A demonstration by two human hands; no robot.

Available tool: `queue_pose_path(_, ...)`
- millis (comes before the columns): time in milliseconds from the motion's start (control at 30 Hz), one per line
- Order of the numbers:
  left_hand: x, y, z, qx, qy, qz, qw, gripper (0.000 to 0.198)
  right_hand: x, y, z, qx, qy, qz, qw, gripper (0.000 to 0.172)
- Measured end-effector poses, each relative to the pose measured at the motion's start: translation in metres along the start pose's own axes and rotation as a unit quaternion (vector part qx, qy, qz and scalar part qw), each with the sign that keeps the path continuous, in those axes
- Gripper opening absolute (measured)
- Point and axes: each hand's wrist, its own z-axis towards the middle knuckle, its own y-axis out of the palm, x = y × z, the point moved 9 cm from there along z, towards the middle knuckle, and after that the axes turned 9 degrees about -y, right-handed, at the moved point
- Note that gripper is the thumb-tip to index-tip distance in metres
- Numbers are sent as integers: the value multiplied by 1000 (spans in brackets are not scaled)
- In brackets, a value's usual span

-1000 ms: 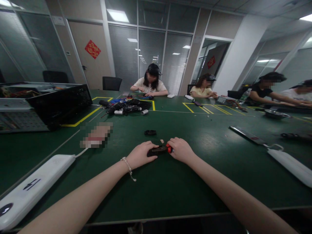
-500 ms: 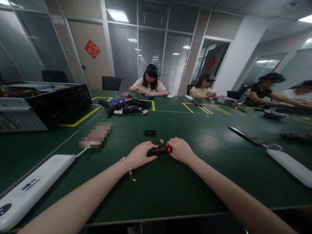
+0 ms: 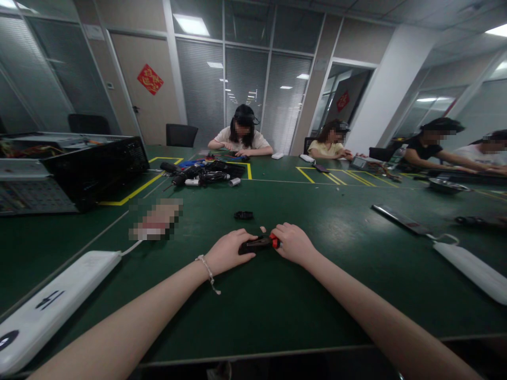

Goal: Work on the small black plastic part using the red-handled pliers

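"Where's the thing they're handling?"

"Centre of frame, flat on the green table (image 3: 277, 306). It's a black tool (image 3: 257, 244) with a red end. The left hand (image 3: 227, 252) is curled over its dark end and the right hand (image 3: 295, 244) is pinched on the red end."

"And around it?"

"A small black part (image 3: 243, 215) just beyond. A white power strip (image 3: 55, 303) at lower left, an open computer case (image 3: 91, 166) at upper left. Glass-walled office, people seated along the far edge."

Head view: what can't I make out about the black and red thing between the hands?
- Black and red object: both ends are covered by the left hand and right hand; its type and each grip cannot be told.
- Small pale piece and black part: too small to identify.
- Item by the power strip: a pixelated patch hides it; the strip is cut by the left edge.
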Motion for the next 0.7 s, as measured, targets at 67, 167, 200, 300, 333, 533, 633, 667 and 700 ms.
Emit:
queue_pose_path(67,0,0,0,1,2,-2,1000,38,0,-1,0,6,-2,2,1000,17)
queue_pose_path(167,0,0,0,0,4,-6,1000,38,-1,-1,0,11,-9,3,1000,16)
queue_pose_path(200,-1,0,0,-1,4,-6,1000,38,-2,-1,0,11,-11,4,1000,16)
queue_pose_path(300,-1,0,0,-1,5,-5,1000,39,-1,-1,0,11,-10,8,1000,17)
queue_pose_path(333,-1,0,0,0,6,-5,1000,39,-1,-1,0,10,-8,10,1000,17)
queue_pose_path(533,-2,1,0,-5,2,-5,1000,39,0,-1,0,11,-3,11,1000,17)
queue_pose_path(633,-1,1,0,-4,0,-2,1000,38,0,-1,0,8,-3,6,1000,17)
queue_pose_path(667,-1,0,0,-2,0,0,1000,38,0,0,0,6,-4,4,1000,17)
queue_pose_path(700,-1,0,0,-1,0,1,1000,38,-1,0,0,5,-6,3,1000,17)
